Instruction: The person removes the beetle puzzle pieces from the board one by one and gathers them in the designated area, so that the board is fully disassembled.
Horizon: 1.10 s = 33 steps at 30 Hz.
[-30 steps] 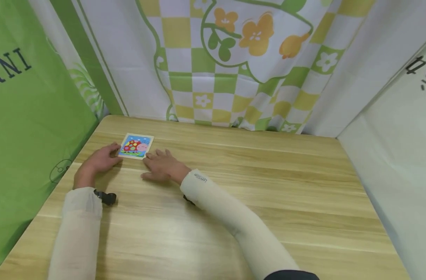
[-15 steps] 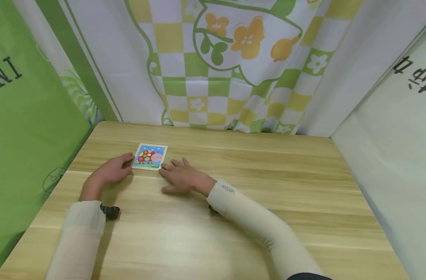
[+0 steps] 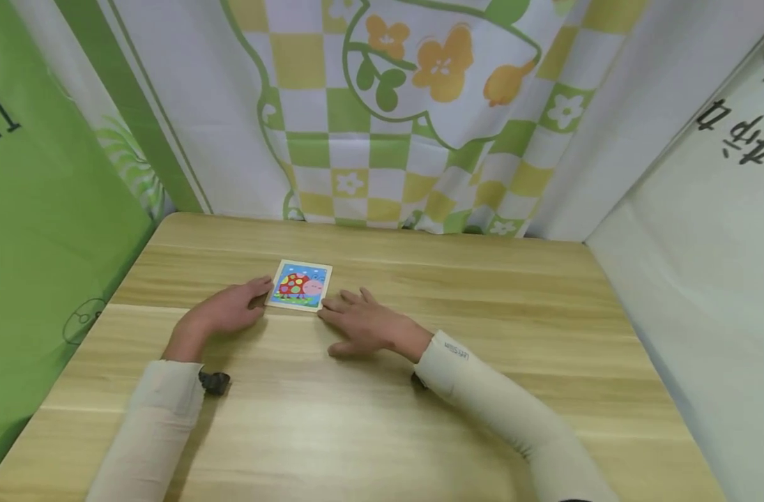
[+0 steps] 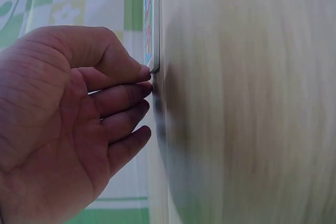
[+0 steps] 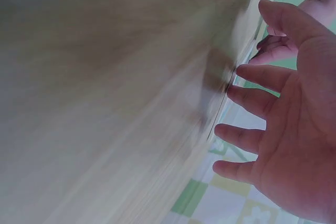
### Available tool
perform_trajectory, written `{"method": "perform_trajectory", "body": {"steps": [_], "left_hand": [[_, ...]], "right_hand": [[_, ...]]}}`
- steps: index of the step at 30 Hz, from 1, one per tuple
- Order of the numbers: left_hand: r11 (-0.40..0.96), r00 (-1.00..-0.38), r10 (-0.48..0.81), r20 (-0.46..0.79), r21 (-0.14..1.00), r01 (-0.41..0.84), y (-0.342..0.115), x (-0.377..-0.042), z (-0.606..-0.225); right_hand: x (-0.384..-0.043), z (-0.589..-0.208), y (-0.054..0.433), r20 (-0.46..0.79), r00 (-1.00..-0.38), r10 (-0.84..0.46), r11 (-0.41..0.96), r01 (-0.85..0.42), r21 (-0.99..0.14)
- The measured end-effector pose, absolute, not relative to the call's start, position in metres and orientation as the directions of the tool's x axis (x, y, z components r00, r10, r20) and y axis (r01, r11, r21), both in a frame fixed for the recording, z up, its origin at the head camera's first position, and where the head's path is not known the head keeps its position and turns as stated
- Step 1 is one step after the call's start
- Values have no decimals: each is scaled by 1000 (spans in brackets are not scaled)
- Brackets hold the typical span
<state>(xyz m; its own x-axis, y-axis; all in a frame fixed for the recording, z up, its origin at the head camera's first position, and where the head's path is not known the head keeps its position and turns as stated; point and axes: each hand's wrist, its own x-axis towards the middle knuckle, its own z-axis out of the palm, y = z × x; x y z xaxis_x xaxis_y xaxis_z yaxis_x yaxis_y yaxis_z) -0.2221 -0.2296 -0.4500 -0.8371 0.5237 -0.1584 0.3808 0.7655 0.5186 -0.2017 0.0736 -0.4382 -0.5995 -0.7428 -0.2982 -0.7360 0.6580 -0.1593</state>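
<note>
A small square picture board (image 3: 299,286) with a pale rim and a spotted red ladybug on blue lies flat on the table, left of its middle. Beside its left edge rests my left hand (image 3: 234,307), thumb and fingertips at the board's side. In the left wrist view those fingers (image 4: 123,129) are loosely bent, and the thumb tip meets the board's lower corner. My right hand (image 3: 369,324) lies palm down at the board's near right corner, index fingertip touching it. The right wrist view has its fingers (image 5: 252,100) straight and spread, with nothing gripped.
The wooden table (image 3: 514,328) extends to the right and toward me. A checked, flowered curtain (image 3: 388,139) hangs along its far edge. A green cloth (image 3: 37,209) borders the left side and a white one (image 3: 708,230) with black writing the right.
The picture board has slid to the right across the table and slightly toward me, both hands moving along with it at its edges. The head view has shifted a little.
</note>
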Motion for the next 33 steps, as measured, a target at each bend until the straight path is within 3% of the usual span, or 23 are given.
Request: {"method": "perform_trajectory", "body": {"steps": [22,33], "left_hand": [[686,-738,650,-182,557,467,-177,-211,-452],[677,-709,681,-185,528,512,-165,-205,-450]], "right_hand": [[-186,-428,150,-353,-614,-706,708,-617,-343],[-173,-424,165,-340,-633,-696,717,-577,-392]]}}
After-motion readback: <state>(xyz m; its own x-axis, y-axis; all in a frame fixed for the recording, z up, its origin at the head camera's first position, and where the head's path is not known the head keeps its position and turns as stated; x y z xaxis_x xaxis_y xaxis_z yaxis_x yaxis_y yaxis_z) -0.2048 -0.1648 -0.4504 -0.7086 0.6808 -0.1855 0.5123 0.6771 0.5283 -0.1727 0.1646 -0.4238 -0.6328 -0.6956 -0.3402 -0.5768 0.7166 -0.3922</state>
